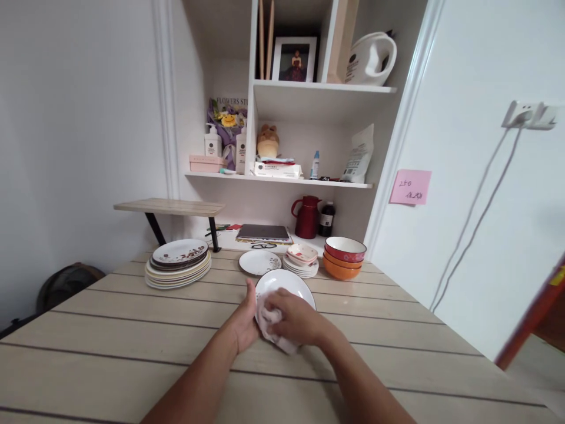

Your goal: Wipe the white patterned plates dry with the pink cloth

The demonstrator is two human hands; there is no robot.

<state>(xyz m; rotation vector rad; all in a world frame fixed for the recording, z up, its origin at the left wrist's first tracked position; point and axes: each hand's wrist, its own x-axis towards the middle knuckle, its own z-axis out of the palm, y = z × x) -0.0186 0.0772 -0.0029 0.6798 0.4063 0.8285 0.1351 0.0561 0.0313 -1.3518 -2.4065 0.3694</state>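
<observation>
A white plate (pixel 286 282) is held over the middle of the wooden table (pixel 132 330), tilted toward me. My left hand (pixel 245 324) grips its left rim, thumb on the front edge. My right hand (pixel 295 321) is closed on a crumpled white cloth (pixel 272 331) and presses it against the plate's near face.
A stack of large plates (pixel 178 264) sits at the back left, a single small plate (pixel 259 262) and a stack of small dishes (pixel 301 260) behind the held plate, stacked red and orange bowls (pixel 345 257) at the back right. Shelves with a red jug (pixel 306 217) stand beyond.
</observation>
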